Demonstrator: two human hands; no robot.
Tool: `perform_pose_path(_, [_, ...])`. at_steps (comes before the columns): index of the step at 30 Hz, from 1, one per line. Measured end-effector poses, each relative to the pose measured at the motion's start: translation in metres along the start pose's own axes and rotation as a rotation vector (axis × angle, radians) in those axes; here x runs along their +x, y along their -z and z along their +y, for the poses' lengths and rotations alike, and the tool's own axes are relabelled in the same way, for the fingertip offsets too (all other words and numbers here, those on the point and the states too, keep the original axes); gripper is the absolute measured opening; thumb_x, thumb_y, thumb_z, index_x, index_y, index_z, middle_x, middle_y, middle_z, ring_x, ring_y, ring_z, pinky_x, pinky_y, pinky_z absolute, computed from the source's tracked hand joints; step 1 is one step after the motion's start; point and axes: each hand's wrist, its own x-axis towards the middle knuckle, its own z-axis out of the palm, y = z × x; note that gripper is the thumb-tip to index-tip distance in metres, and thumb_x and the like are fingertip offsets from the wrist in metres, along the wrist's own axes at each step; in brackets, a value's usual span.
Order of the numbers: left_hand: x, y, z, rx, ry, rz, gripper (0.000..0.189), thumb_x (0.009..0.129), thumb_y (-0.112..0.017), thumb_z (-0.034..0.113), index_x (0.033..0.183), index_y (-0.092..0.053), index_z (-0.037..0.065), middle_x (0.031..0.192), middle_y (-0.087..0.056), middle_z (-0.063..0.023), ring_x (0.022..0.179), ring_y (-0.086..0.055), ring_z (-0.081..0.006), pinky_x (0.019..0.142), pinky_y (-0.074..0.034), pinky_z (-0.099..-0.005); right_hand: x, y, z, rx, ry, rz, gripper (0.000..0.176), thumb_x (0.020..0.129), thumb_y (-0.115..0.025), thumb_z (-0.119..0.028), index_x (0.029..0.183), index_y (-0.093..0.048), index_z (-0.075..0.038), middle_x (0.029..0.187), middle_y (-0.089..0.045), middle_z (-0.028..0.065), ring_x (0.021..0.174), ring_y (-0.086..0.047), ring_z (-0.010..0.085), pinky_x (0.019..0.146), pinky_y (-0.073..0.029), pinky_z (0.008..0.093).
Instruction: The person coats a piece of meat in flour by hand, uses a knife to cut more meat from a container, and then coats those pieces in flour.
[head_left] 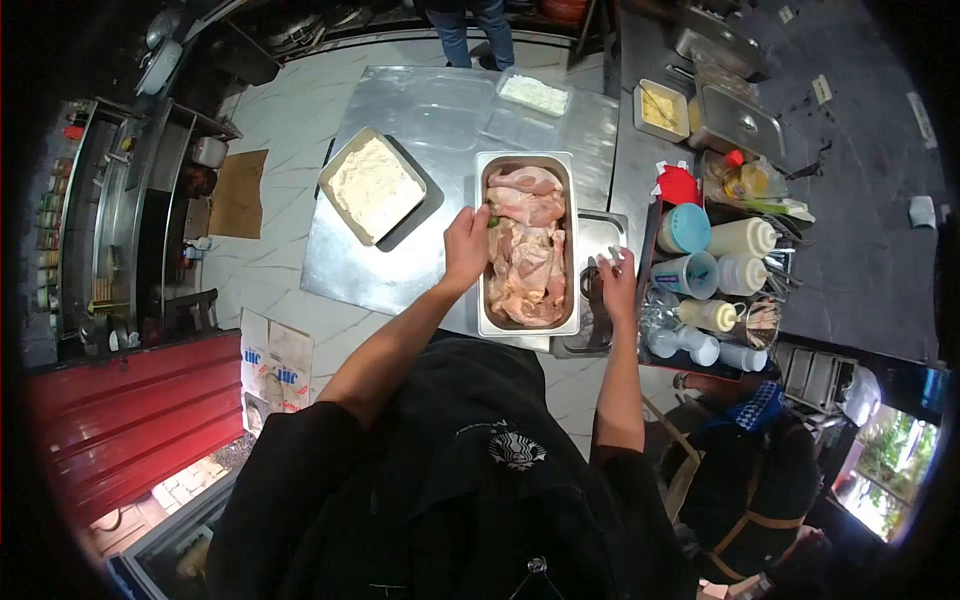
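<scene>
A deep metal tray (pixel 480 310) full of raw chicken pieces (pixel 525 265) stands in front of me on the metal table. My left hand (pixel 467 245) is closed on the tray's left rim, its fingertips beside the chicken and a small green bit. To the right of the tray, my right hand (pixel 617 280) hovers over a metal lid or pan (pixel 600 232), fingers bent and slightly apart. Nothing can be made out in it. A square container of white flour-like powder (pixel 375 190) sits to the left, touched by neither hand.
A clear container with white contents (pixel 535 95) stands at the table's (pixel 340 270) far edge. Squeeze bottles (pixel 740 238) and tubs crowd a rack on the right. Behind it are a yellow-filled container (pixel 660 110) and metal lids. A person's legs (pixel 470 30) show beyond the table; another person (pixel 750 480) is at lower right.
</scene>
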Motion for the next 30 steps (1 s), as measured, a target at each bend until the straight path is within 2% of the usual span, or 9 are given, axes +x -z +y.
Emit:
perform_pose_path(2, [-0.016, 0.009, -0.004, -0.056, 0.000, 0.048, 0.040, 0.103, -0.056, 0.027, 0.078, -0.049, -0.003, 0.064, -0.047, -0.0200, 0.060, -0.046, -0.0232, 0.061, -0.042, -0.0441, 0.011, -0.007, -0.005, 0.012, 0.034, 0.036, 0.051, 0.093, -0.069, -0.020, 0.133, -0.046, 0.001, 0.085, -0.063, 0.0102, 0.068, -0.060, 0.0166, 0.063, -0.049, 0.0334])
perform_pose_path(7, [-0.042, 0.055, -0.006, -0.420, 0.306, -0.214, 0.031, 0.104, -0.054, 0.030, 0.083, -0.052, 0.008, 0.063, -0.055, -0.0010, 0.045, -0.052, -0.0070, 0.036, -0.032, -0.0231, 0.021, -0.006, -0.021, -0.067, -0.009, 0.065, 0.056, 0.093, -0.069, -0.022, 0.137, -0.041, -0.003, 0.094, -0.062, 0.0131, 0.061, -0.060, 0.0166, 0.054, -0.049, 0.0327])
perform_pose_path(9, [-0.049, 0.070, 0.003, -0.421, 0.436, -0.266, 0.031, 0.104, -0.055, 0.032, 0.084, -0.052, 0.008, 0.063, -0.056, -0.0014, 0.048, -0.057, -0.0089, 0.037, -0.034, -0.0227, 0.041, -0.010, 0.029, -0.208, 0.158, 0.161, 0.055, 0.093, -0.069, -0.021, 0.138, -0.041, -0.006, 0.093, -0.062, 0.0127, 0.058, -0.061, 0.0149, 0.049, -0.048, 0.0302])
perform_pose_path(12, [-0.064, 0.078, 0.004, -0.412, 0.521, -0.263, 0.033, 0.103, -0.055, 0.036, 0.087, -0.052, 0.008, 0.066, -0.058, -0.0024, 0.054, -0.064, -0.0117, 0.039, -0.038, -0.0218, 0.034, -0.005, 0.013, -0.045, 0.004, 0.103, 0.053, 0.093, -0.069, -0.019, 0.137, -0.042, -0.006, 0.089, -0.062, 0.0121, 0.057, -0.061, 0.0146, 0.048, -0.048, 0.0292])
perform_pose_path(13, [-0.070, 0.078, 0.001, -0.427, 0.524, -0.251, 0.033, 0.103, -0.055, 0.036, 0.087, -0.052, 0.008, 0.067, -0.059, -0.0028, 0.055, -0.065, -0.0120, 0.039, -0.038, -0.0218, 0.033, -0.004, 0.007, -0.046, -0.037, 0.116, 0.056, 0.091, -0.069, -0.021, 0.137, -0.043, -0.001, 0.083, -0.066, 0.0155, 0.062, -0.060, 0.0203, 0.057, -0.049, 0.0366])
perform_pose_path(20, [-0.074, 0.103, 0.003, -0.376, 0.578, -0.359, 0.042, 0.103, -0.049, 0.047, 0.094, -0.058, 0.008, 0.079, -0.063, -0.0046, 0.071, -0.069, -0.0179, 0.051, -0.050, -0.0292, 0.028, -0.001, -0.024, -0.086, -0.031, 0.083, 0.058, 0.091, -0.070, -0.020, 0.138, -0.042, -0.001, 0.099, -0.066, 0.0195, 0.057, -0.061, 0.0192, 0.050, -0.048, 0.0337])
perform_pose_path(23, [-0.072, 0.117, 0.004, -0.339, 0.631, -0.375, 0.054, 0.103, -0.041, 0.056, 0.102, -0.060, 0.006, 0.088, -0.063, -0.0074, 0.079, -0.070, -0.0216, 0.058, -0.053, -0.0324, 0.028, 0.005, -0.036, -0.100, -0.116, 0.021, 0.058, 0.091, -0.070, -0.021, 0.138, -0.043, -0.002, 0.103, -0.066, 0.0202, 0.071, -0.067, 0.0236, 0.063, -0.053, 0.0375])
perform_pose_path(26, [-0.076, 0.133, -0.005, -0.280, 0.659, -0.338, 0.063, 0.102, -0.036, 0.062, 0.108, -0.061, 0.005, 0.093, -0.063, -0.0093, 0.086, -0.070, -0.0241, 0.064, -0.055, -0.0369, 0.045, -0.007, 0.024, -0.371, 0.299, 0.197, 0.060, 0.089, -0.072, -0.021, 0.138, -0.044, -0.001, 0.108, -0.065, 0.0221, 0.087, -0.067, 0.0273, 0.079, -0.053, 0.0405])
perform_pose_path(30, [-0.082, 0.151, -0.015, -0.254, 0.654, -0.264, 0.057, 0.102, -0.042, 0.058, 0.108, -0.061, 0.005, 0.092, -0.063, -0.0079, 0.085, -0.069, -0.0227, 0.065, -0.057, -0.0361, 0.036, -0.005, 0.007, -0.281, 0.154, 0.181, 0.067, 0.086, -0.075, -0.023, 0.141, -0.042, -0.002, 0.112, -0.063, 0.0231, 0.093, -0.064, 0.0290, 0.087, -0.050, 0.0406])
